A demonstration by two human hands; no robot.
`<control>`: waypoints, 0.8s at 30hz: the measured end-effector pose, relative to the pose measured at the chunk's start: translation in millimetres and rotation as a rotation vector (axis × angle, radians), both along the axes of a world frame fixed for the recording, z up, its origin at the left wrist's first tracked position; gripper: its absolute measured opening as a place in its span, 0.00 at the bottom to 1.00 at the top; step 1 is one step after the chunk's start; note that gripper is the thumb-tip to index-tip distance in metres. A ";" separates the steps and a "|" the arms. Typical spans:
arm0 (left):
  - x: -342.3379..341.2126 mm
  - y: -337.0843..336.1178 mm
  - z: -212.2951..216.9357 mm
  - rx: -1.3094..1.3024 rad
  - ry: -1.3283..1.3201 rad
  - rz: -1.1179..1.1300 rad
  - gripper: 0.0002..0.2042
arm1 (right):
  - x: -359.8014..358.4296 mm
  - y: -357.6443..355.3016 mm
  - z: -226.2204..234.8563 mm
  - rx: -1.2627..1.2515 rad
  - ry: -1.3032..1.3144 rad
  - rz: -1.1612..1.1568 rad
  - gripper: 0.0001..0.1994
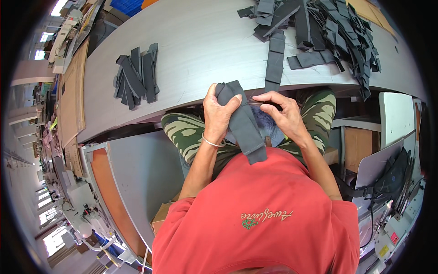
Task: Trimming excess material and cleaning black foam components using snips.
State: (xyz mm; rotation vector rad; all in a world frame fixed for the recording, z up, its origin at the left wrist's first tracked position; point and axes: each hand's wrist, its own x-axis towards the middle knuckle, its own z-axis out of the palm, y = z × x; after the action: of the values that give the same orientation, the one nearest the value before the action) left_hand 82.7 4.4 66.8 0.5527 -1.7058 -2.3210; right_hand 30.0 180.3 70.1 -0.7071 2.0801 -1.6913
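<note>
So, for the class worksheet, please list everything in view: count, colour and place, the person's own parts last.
Long smooth table: one, pale grey, across the top.
Small pile of flat fabric strips: one, dark grey, table's left.
Large tangled pile of flat fabric strips: one, dark grey, table's right.
Held flat fabric: layers uncountable, dark grey, above the lap.
Plastic crate: one, blue, top edge.
Cardboard box: at least one, brown, below table, right.
Strapped bag: one, black, far right.
Bulky machines: several, pale, sides.
Background clutter: too small to count.
T-shirt: one, red, torso.
Camouflage trousers: one pair, green-brown, legs.
Thin bangle: one, pale, left wrist.
Left fingers: one set, gripping fabric.
Right fingers: one set, beside it.
</note>
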 end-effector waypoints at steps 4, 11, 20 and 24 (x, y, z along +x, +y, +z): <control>0.1 1.0 0.9 -0.010 -0.016 -0.006 0.12 | 1.7 -2.7 0.9 0.004 0.022 -0.045 0.10; -1.7 0.2 -0.9 -0.027 -0.034 -0.018 0.12 | 0.1 -2.2 1.6 0.123 0.252 -0.036 0.08; -1.2 0.8 3.0 -0.069 -0.004 -0.007 0.13 | 4.0 -4.0 -0.3 -0.013 -0.003 -0.076 0.08; -3.1 0.1 1.7 -0.115 0.010 -0.008 0.14 | 2.6 -2.8 0.7 0.014 0.000 -0.066 0.08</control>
State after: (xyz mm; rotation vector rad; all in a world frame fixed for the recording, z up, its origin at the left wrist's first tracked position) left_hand 79.6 4.5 68.6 0.5130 -1.8259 -2.2094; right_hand 32.5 177.5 70.8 -0.6403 2.1350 -1.7101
